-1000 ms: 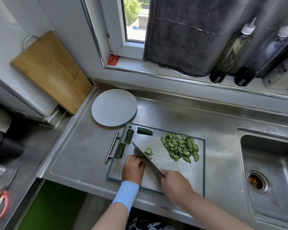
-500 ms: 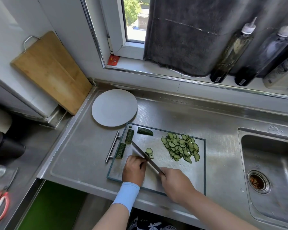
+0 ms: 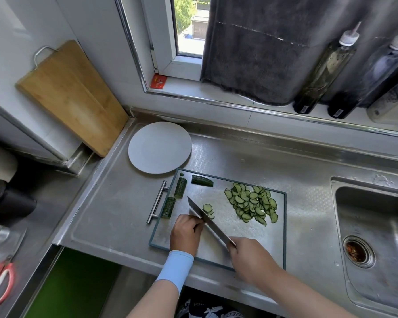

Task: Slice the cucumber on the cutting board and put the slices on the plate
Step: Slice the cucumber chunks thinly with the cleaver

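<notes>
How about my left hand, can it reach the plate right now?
Probably yes. The left hand rests on the board, left of the knife that the right hand holds; the plate lies past the board's far left corner. Only low cucumber chunks lie between, easy to pass over.

The left hand (image 3: 186, 232) lies with its back up. Its fingers curl down and tuck in, just beside the flat of the long silver metal knife (image 3: 207, 220). What sits under them is hidden. A light blue sleeve band (image 3: 177, 267) wraps that wrist. The right hand (image 3: 251, 258) grips the knife's handle in a closed fist, and its bare arm comes in from the lower right.
</notes>
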Demonstrator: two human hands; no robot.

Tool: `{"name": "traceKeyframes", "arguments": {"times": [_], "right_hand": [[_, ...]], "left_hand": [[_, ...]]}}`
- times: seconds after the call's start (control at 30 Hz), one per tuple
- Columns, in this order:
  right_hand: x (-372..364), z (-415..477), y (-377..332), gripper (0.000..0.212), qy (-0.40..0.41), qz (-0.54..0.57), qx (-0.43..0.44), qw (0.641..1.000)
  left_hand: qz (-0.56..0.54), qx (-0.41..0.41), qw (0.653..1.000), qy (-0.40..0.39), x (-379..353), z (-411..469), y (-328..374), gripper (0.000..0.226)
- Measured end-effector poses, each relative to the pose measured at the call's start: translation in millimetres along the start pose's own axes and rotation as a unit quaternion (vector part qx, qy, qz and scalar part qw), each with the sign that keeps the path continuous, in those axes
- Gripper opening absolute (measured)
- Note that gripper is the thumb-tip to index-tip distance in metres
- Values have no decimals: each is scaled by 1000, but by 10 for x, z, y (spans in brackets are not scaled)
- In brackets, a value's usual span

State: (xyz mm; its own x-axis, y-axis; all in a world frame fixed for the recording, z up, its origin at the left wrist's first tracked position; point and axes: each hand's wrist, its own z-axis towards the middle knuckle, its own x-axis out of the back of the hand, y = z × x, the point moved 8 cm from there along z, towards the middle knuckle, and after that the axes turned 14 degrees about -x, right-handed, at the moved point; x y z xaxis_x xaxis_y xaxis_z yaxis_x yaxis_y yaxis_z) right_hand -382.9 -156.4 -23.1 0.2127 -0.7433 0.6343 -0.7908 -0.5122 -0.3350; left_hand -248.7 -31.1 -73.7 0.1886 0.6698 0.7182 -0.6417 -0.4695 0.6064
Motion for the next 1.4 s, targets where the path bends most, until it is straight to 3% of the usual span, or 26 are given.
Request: {"name": "traceKeyframes", "arguments": {"times": [0.4, 0.77, 1.4], "right_hand": [[-3, 198, -292, 32, -14, -16, 1, 1000], [38, 29, -180, 35, 8, -4, 26, 1000], [11, 28, -15, 34, -10, 0, -1, 1000]], "left_hand": [[9, -34, 999, 0, 5, -55, 50, 17], [13, 4, 1000, -5, -10, -13, 1, 23], [-12, 10, 1000, -3, -2, -12, -28, 22]]}}
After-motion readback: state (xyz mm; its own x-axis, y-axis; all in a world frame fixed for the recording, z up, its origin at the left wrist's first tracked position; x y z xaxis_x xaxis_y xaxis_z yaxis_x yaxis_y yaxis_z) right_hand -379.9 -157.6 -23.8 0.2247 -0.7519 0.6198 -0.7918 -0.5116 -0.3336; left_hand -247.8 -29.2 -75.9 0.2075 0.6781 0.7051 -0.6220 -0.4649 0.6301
